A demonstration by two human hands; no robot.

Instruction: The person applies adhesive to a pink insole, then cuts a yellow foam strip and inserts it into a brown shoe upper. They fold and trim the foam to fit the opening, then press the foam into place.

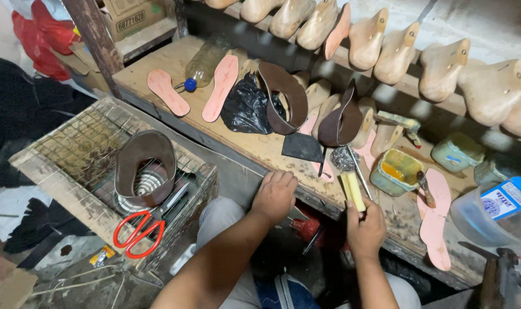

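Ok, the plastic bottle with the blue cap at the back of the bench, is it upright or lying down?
Lying down. The plastic bottle rests on its side on the wooden bench, blue cap end pointing toward the front edge, between two pink insoles.
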